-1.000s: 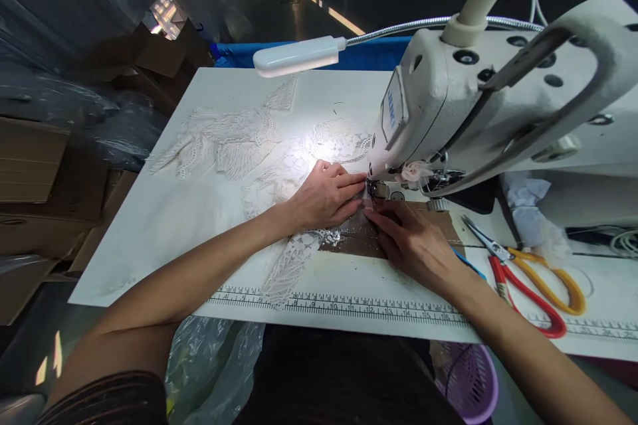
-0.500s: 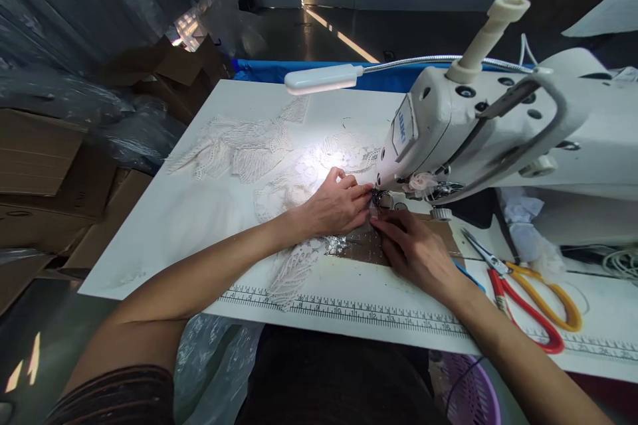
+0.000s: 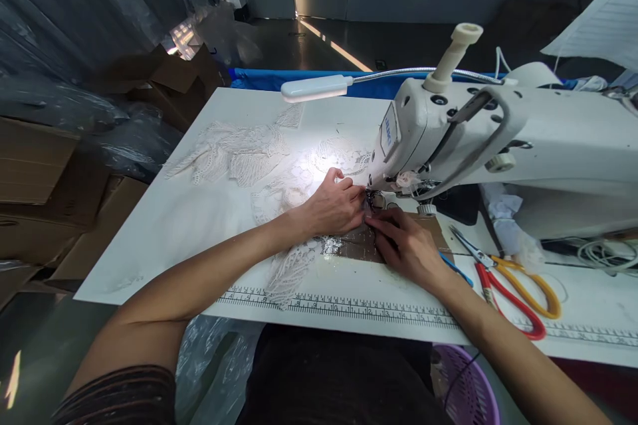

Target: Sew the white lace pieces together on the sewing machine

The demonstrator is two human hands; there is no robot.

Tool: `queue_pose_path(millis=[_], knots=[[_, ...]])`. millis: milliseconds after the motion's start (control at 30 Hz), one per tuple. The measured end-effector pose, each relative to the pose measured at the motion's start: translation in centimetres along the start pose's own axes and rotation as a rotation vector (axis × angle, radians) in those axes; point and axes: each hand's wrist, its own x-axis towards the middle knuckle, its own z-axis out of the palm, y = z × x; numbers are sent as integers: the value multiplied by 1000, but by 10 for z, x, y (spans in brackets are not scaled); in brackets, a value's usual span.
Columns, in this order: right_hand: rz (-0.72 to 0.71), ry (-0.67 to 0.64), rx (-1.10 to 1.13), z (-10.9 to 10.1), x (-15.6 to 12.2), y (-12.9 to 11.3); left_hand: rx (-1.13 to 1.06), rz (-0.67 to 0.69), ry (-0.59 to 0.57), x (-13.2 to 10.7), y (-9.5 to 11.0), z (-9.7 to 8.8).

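Note:
My left hand point(image 3: 333, 206) lies on white lace fabric point(image 3: 279, 179) with its fingers drawn together, pinching the lace at the needle of the white sewing machine point(image 3: 478, 139). My right hand point(image 3: 406, 243) rests on a brown cardboard patch point(image 3: 356, 244) just right of the needle, fingers pressed close and pointing at the presser foot. Both sets of fingertips meet under the machine head. The lace spreads left across the white table point(image 3: 164, 232) under the lamp's bright spot.
A gooseneck lamp point(image 3: 315, 87) hangs over the lace. Red-handled scissors point(image 3: 503, 300), yellow-handled scissors point(image 3: 528, 279) and small snips point(image 3: 466, 247) lie right of my right hand. A printed ruler point(image 3: 343, 305) runs along the table's front edge. Cardboard boxes point(image 3: 40, 186) stand left; a purple basket point(image 3: 468, 392) sits below.
My left hand's fingers have curled from flat into a pinch at the needle. The view has shifted, showing more of the machine. My right hand has stayed by the presser foot.

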Motion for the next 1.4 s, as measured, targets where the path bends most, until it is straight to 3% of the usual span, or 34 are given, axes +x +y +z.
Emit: queue_pose_path(millis=[267,400,633,967,1400], knots=[[-13,9,13,1,-1,2,-33,-60,4,-1,4,1],[-1,7,46,1,-2,3,-67,-42,-9,-3,-3,0],[20,-16,57,-2,-1,1,-179,30,74,-8,-6,6],[31,-7,42,0,0,-2,-255,-49,69,-8,-3,0],[49,-30,-88,1,5,-6,-131,-49,23,-3,-3,0]])
